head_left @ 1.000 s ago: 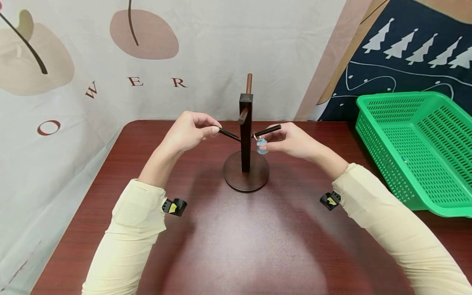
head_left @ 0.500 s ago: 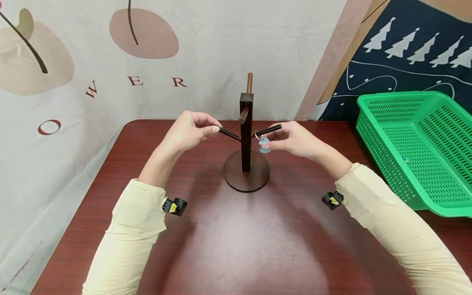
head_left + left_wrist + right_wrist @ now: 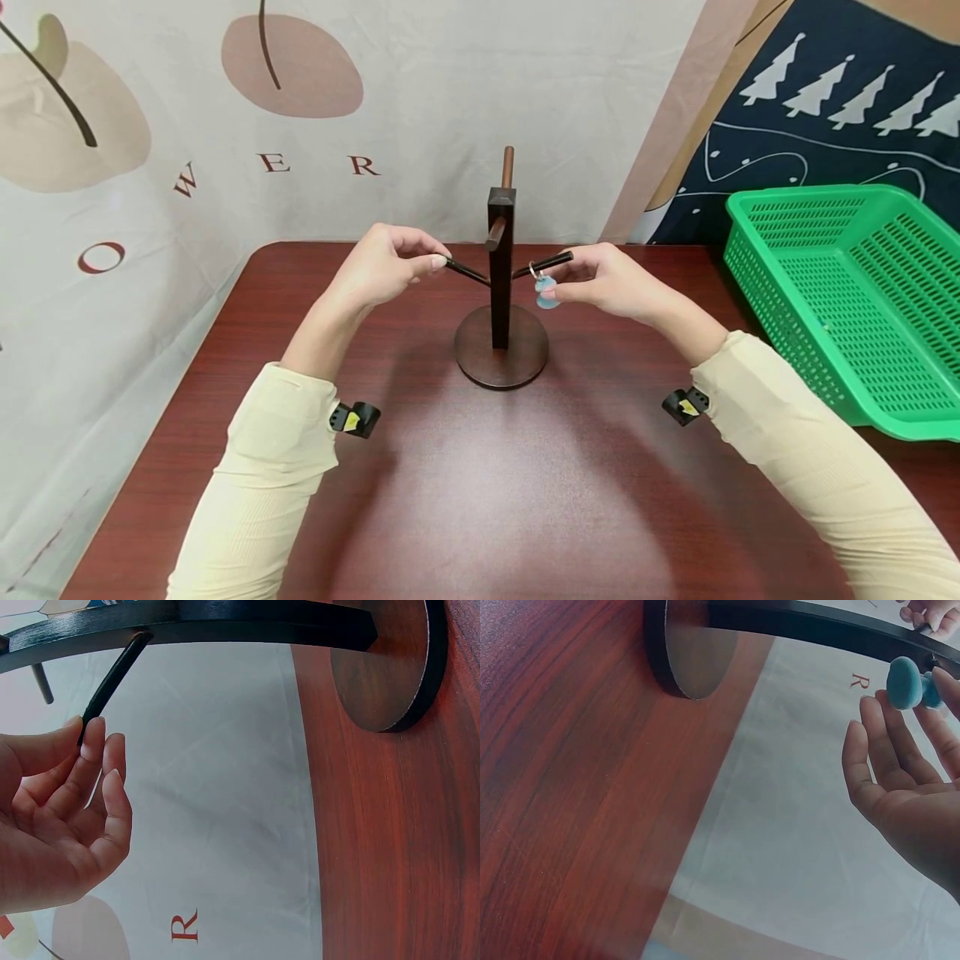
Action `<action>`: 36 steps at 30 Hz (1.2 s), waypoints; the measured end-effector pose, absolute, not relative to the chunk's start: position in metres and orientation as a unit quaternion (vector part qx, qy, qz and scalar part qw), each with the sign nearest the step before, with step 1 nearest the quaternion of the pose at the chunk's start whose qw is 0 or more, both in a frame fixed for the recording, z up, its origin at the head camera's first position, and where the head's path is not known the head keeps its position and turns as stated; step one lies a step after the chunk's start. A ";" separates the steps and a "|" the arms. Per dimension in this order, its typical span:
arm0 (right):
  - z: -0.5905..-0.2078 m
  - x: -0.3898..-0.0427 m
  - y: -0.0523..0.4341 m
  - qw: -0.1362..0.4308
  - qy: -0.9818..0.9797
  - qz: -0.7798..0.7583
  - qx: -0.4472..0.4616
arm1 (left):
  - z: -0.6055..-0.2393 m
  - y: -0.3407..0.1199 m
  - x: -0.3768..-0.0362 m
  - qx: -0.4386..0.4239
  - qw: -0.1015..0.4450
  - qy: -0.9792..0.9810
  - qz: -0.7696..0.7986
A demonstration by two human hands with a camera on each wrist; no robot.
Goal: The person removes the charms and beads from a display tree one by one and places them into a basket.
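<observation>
A dark wooden stand (image 3: 500, 283) with a round base (image 3: 501, 367) and several pegs rises from the table. Thumb and fingertips of my left hand (image 3: 386, 265) pinch the end of its left peg (image 3: 468, 272); the left wrist view shows the same peg (image 3: 116, 681) between them. On the right, my right hand (image 3: 607, 283) pinches a light blue keychain charm (image 3: 547, 293), whose metal ring (image 3: 533, 269) is around the right peg (image 3: 551, 262). Close up in the right wrist view, the rounded blue charm (image 3: 904, 684) sits at the thumb and forefinger, while the other fingers are spread.
A green plastic basket (image 3: 840, 350) stands on the right of the reddish-brown table (image 3: 480, 492), with a tiny object on its floor. Behind the table hangs a printed white cloth (image 3: 420, 92). Two other pegs stick out near the stand's top.
My right hand has moved slightly outward to the right, and the keychain's ring has slid along the right peg away from the post toward its tip. My left hand has stayed put.
</observation>
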State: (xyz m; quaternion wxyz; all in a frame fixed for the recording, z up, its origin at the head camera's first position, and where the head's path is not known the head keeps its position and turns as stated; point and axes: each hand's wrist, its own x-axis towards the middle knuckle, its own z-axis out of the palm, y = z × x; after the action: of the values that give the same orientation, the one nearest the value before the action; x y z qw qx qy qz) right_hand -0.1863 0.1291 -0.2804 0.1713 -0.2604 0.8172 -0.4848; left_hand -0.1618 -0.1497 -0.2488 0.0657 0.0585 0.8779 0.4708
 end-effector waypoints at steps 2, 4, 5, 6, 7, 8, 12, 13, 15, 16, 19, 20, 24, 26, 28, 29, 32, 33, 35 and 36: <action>-0.280 -0.186 0.130 0.171 0.820 -0.481 -0.261 | -0.249 -0.149 -0.162 0.057 0.063 0.878 0.470; -0.279 -0.186 0.131 0.170 0.821 -0.478 -0.261 | -0.250 -0.149 -0.162 0.055 0.062 0.878 0.471; -0.278 -0.185 0.131 0.169 0.822 -0.477 -0.262 | -0.250 -0.149 -0.162 0.055 0.061 0.878 0.471; -0.277 -0.185 0.132 0.170 0.822 -0.477 -0.261 | -0.250 -0.149 -0.162 0.056 0.061 0.878 0.472; -0.277 -0.185 0.132 0.170 0.822 -0.476 -0.262 | -0.250 -0.149 -0.162 0.055 0.062 0.878 0.471; -0.276 -0.185 0.132 0.170 0.823 -0.475 -0.262 | -0.250 -0.149 -0.162 0.054 0.062 0.878 0.472; -0.274 -0.185 0.133 0.170 0.822 -0.474 -0.265 | -0.249 -0.149 -0.162 0.053 0.063 0.879 0.470; -0.273 -0.185 0.134 0.169 0.823 -0.473 -0.266 | -0.250 -0.149 -0.162 0.053 0.063 0.879 0.470; -0.273 -0.185 0.135 0.166 0.824 -0.472 -0.266 | -0.250 -0.149 -0.162 0.054 0.062 0.880 0.468; -0.272 -0.185 0.136 0.165 0.825 -0.471 -0.266 | -0.250 -0.149 -0.163 0.055 0.061 0.880 0.468; -0.271 -0.185 0.137 0.159 0.825 -0.473 -0.265 | -0.250 -0.149 -0.163 0.056 0.060 0.880 0.467; -0.271 -0.185 0.138 0.158 0.825 -0.473 -0.266 | -0.250 -0.149 -0.163 0.056 0.060 0.881 0.466; -0.270 -0.184 0.139 0.153 0.826 -0.471 -0.268 | -0.250 -0.149 -0.163 0.056 0.061 0.881 0.466; -0.270 -0.184 0.140 0.151 0.827 -0.468 -0.270 | -0.250 -0.150 -0.163 0.055 0.062 0.880 0.468; -0.269 -0.184 0.141 0.148 0.828 -0.468 -0.270 | -0.249 -0.150 -0.163 0.053 0.063 0.879 0.470; -0.269 -0.184 0.141 0.147 0.829 -0.467 -0.271 | -0.249 -0.150 -0.162 0.052 0.064 0.878 0.471; -0.268 -0.184 0.143 0.141 0.830 -0.469 -0.266 | -0.250 -0.150 -0.163 0.053 0.062 0.878 0.471; -0.268 -0.184 0.144 0.140 0.830 -0.470 -0.266 | -0.250 -0.150 -0.163 0.054 0.061 0.879 0.470; -0.268 -0.184 0.145 0.139 0.829 -0.473 -0.266 | -0.249 -0.150 -0.163 0.056 0.061 0.879 0.470; -0.268 -0.184 0.145 0.139 0.828 -0.474 -0.266 | -0.249 -0.149 -0.163 0.056 0.061 0.879 0.470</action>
State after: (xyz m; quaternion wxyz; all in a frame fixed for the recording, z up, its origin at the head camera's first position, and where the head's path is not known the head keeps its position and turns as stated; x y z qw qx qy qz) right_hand -0.1838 0.1453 -0.2682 0.1389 -0.2658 0.8276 -0.4745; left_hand -0.1626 -0.1494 -0.2494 0.0606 0.0564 0.8787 0.4701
